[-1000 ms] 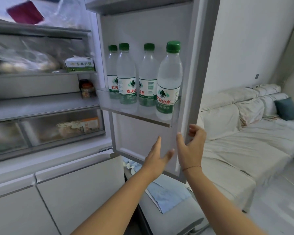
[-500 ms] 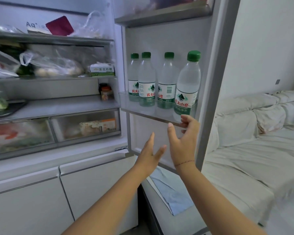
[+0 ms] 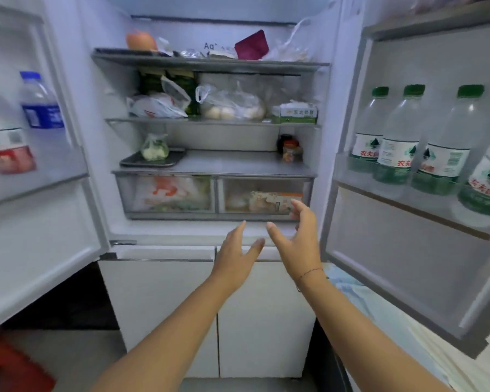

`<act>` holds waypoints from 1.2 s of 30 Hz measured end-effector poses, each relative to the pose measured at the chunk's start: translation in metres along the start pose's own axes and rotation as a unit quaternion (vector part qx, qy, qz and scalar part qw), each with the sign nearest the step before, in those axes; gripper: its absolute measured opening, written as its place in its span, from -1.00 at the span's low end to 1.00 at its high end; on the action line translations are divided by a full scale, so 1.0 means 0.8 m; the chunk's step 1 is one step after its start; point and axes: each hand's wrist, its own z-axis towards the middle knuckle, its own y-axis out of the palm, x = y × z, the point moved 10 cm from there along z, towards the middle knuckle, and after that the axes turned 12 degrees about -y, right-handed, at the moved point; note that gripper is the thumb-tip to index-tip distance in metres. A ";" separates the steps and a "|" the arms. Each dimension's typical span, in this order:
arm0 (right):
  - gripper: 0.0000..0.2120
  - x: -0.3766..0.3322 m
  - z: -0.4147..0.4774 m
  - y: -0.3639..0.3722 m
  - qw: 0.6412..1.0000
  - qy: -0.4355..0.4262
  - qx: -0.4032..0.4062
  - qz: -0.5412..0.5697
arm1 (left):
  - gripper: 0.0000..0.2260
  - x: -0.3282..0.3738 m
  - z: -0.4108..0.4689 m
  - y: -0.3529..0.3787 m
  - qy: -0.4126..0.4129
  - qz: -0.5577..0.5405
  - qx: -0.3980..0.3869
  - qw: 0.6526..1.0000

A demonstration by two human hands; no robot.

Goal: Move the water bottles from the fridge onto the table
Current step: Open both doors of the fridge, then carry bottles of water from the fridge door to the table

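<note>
Four green-capped water bottles (image 3: 440, 142) are stood upright in a row in the right door shelf (image 3: 402, 190) of the open fridge (image 3: 77, 137); the nearest one is cut off by the frame edge. Two more bottles, one blue-labelled (image 3: 41, 104) and one red-labelled (image 3: 6, 137), are held in the left door shelf (image 3: 57, 176). Inside, bagged food (image 3: 229, 104) and a small carton (image 3: 297, 114) are kept on the middle shelf, a tray (image 3: 153, 161) with a bagged vegetable and a jar (image 3: 290, 149) below it, and packaged items in two clear drawers (image 3: 215, 195). The left hand (image 3: 235, 257) and right hand (image 3: 299, 240) are raised before the drawers, fingers spread, nothing gripped.
</note>
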 end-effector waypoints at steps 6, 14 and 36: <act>-0.40 -0.091 0.007 0.187 0.992 -0.032 -0.088 0.080 | -0.40 -0.079 0.001 -0.204 -0.036 0.020 0.124 0.991; -0.39 -0.249 0.029 0.401 0.959 -0.087 -0.170 0.209 | -0.52 -0.081 -0.052 -0.500 0.024 0.061 0.349 0.935; -0.33 -0.381 0.080 0.629 0.892 -0.145 -0.319 0.285 | -0.17 -0.059 -0.088 -0.679 -0.049 0.171 0.583 0.793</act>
